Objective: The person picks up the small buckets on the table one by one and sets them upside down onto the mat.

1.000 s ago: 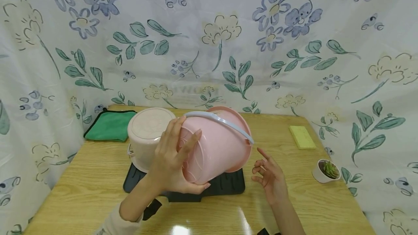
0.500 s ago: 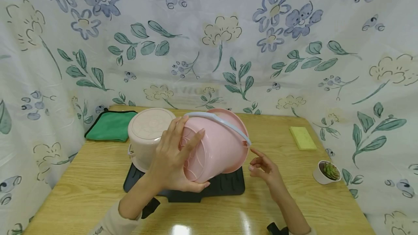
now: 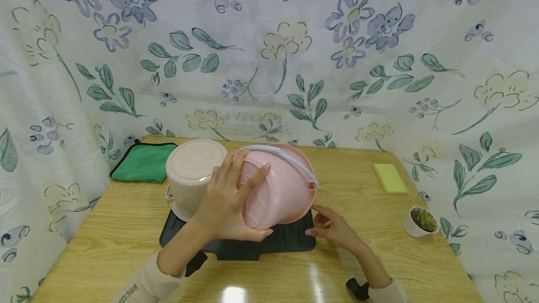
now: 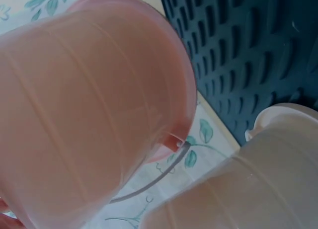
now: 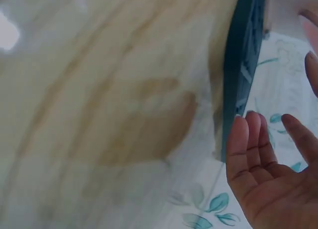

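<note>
My left hand [image 3: 227,205] grips the base end of a pink bucket [image 3: 286,186], which is tipped on its side with its mouth facing away to the right. Its blue-grey handle [image 3: 290,157] lies across the upper side. In the left wrist view the same pink bucket [image 4: 99,100] fills the left half. Near the lower right of the rim is my right hand [image 3: 337,233], its index fingertip at the rim's edge; whether it touches is hard to tell. The right wrist view shows the right hand's fingers [image 5: 238,144] loosely bent, holding nothing.
A cream bucket [image 3: 189,176] stands upside down on a dark ridged mat [image 3: 240,249], left of the pink one. Behind it lies a green cloth [image 3: 141,162]. To the right are a yellow sponge [image 3: 390,179] and a small potted plant [image 3: 421,221]. A floral curtain [image 3: 252,60] hangs behind.
The pink bucket has shifted slightly left and turned a little with my left hand. My right hand has moved left and slightly down, up to the bucket's lower rim.
</note>
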The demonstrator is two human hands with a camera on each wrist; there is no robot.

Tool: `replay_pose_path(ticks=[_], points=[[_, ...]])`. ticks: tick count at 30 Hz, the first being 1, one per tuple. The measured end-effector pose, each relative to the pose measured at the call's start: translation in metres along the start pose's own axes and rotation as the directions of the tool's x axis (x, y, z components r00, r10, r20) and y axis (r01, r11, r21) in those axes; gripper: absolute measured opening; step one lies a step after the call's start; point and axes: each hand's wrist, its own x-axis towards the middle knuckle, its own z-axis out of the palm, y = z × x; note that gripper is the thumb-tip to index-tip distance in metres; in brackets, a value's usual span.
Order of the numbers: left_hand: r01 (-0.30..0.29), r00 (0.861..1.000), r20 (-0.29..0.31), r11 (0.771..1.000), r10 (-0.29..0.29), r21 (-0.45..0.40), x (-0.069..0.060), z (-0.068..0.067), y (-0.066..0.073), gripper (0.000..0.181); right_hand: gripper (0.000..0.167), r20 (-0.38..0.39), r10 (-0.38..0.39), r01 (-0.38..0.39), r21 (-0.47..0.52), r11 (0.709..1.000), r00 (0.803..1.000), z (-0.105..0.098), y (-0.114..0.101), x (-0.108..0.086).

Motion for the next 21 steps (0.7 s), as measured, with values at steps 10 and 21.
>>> replay_pose_path(ticks=[10, 21], points=[[0.012, 0.995, 0.093, 0.999, -0.017, 0.051, 0.005, 0.005, 0.000, 0.119, 0.072, 0.044, 0.045, -0.045, -0.005, 0.999, 0.998, 0.005, 0.009, 0.000], [0.003, 0.994, 0.110, 0.997, -0.011, 0.073, 0.008, 0.010, 0.000, 0.119, 0.073, 0.067, 0.053, -0.051, -0.031, 0.998, 0.996, 0.003, 0.013, -0.001]])
